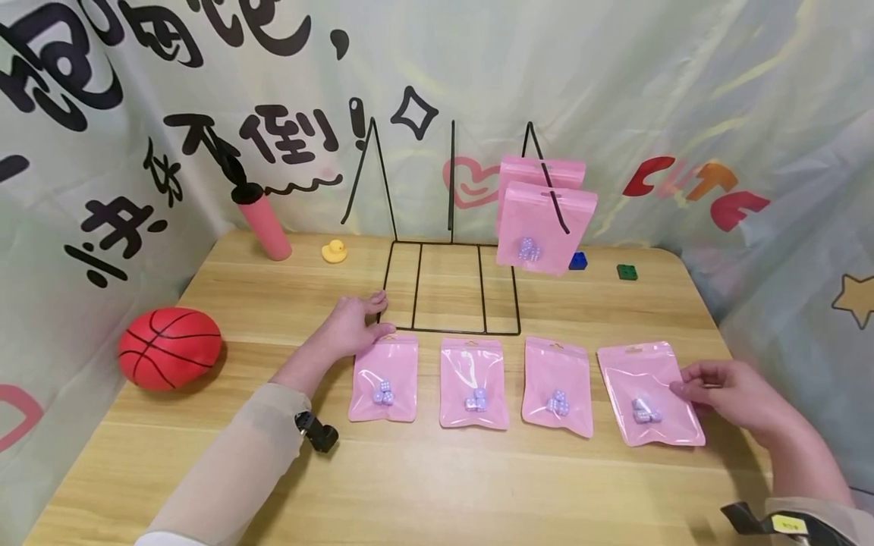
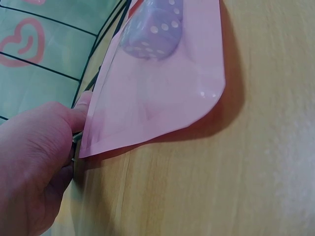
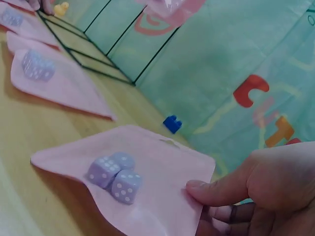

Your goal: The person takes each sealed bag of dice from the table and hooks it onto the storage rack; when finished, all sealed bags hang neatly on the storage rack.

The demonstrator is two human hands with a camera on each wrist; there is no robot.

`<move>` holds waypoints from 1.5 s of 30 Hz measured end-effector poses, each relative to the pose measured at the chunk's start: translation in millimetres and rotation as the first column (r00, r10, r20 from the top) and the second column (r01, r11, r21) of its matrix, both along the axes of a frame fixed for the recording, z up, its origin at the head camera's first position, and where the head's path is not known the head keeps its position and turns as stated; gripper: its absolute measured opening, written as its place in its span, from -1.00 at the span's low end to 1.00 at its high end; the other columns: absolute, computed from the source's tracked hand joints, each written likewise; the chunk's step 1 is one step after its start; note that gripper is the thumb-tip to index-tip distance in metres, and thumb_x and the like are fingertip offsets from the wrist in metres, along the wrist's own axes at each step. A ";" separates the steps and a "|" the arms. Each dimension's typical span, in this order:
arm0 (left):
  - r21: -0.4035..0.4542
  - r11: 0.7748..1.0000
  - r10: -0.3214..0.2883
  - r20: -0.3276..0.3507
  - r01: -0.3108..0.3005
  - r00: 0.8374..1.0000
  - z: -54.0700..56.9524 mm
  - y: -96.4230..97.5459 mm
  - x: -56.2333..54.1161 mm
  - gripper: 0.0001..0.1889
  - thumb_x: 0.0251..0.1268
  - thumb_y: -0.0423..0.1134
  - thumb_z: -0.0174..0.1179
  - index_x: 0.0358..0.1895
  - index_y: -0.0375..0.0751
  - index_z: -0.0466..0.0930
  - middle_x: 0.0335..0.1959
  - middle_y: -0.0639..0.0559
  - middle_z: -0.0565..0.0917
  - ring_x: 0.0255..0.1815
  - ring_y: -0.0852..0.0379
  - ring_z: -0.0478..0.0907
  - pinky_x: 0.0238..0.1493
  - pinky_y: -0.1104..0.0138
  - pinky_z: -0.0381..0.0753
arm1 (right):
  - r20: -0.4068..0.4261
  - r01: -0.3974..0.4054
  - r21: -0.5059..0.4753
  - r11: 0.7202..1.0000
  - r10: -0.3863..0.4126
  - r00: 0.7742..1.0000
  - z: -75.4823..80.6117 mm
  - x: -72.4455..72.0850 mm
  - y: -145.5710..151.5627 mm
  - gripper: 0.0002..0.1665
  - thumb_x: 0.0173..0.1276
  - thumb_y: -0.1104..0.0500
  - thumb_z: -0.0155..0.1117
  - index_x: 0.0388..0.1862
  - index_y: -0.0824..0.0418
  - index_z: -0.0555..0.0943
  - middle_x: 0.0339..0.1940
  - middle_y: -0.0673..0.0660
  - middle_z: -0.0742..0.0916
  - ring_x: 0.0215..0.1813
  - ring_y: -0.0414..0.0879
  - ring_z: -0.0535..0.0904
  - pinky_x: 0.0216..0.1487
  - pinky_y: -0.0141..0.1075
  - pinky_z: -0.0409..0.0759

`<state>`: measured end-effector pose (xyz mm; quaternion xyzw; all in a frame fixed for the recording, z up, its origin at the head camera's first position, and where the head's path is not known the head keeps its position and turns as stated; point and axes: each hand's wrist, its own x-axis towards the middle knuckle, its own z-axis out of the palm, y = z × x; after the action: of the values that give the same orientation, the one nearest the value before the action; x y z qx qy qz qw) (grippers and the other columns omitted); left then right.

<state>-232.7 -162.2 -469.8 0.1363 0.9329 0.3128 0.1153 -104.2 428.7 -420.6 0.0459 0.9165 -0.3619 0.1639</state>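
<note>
My right hand [image 1: 727, 390] pinches the right edge of the rightmost pink zip pouch [image 1: 642, 377], thumb on top; in the right wrist view three lilac dice [image 3: 126, 187] show through it. My left hand [image 1: 350, 327] grips the left front corner of the black wire rack [image 1: 451, 331], just above the leftmost pouch [image 1: 401, 365]. Between these lie a second pouch [image 1: 454, 371] and a third pouch [image 1: 539, 368], each with dice inside. From the rack's right hook hangs a front pouch [image 1: 546, 220], partly covering another pouch [image 1: 508, 171] behind it.
A red ball [image 1: 171, 349] sits at the table's left. Along the back stand a pink pump [image 1: 268, 227] and a yellow duck [image 1: 334, 252]; a blue block [image 1: 577, 261] and a green block [image 1: 627, 272] lie at the right. A printed curtain [image 1: 683, 114] closes off the back.
</note>
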 end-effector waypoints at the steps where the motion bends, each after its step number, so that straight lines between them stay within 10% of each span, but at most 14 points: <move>1: -0.001 1.000 0.000 0.005 0.000 1.000 -0.1 0.2 0.6 -0.32 0.47 -0.01 0.38 0.51 -0.22 0.42 0.63 0.08 0.26 0.67 -0.20 0.03 0.65 -0.07 -0.11 | -0.027 -0.006 0.005 1.000 0.006 1.000 2.1 1.2 -1.4 -0.73 0.56 0.27 0.33 -0.06 0.53 0.63 -0.28 0.08 0.73 -0.35 -0.21 0.54 -0.36 -0.34 0.58; 20: -0.010 1.000 -0.002 -0.007 0.002 1.000 -5.8 -3.2 1.7 -0.33 0.49 0.02 0.35 0.51 -0.22 0.41 0.63 0.10 0.26 0.69 -0.29 -0.05 0.66 -0.14 -0.25 | -0.427 -0.007 -0.135 0.991 -0.052 0.903 52.6 -8.8 -54.6 -0.93 0.47 0.43 0.36 -0.14 0.42 0.63 -0.44 0.03 0.75 -0.47 -0.19 0.60 -0.54 -0.40 0.51; 45: -0.020 1.000 -0.001 -0.019 0.000 1.000 -3.4 -0.5 0.2 -0.33 0.47 0.01 0.37 0.51 -0.21 0.43 0.62 0.10 0.27 0.67 -0.26 0.01 0.67 -0.10 -0.30 | -0.568 -0.142 -0.299 0.944 -0.056 0.821 80.5 -33.1 -154.0 -0.90 0.39 0.48 0.41 -0.18 0.36 0.69 -0.36 0.06 0.77 -0.44 -0.14 0.60 -0.48 -0.44 0.58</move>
<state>-232.5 -162.7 -473.2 0.1382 0.9370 0.3019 0.1081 -137.3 274.7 -340.1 -0.1129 0.8511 -0.5022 -0.1034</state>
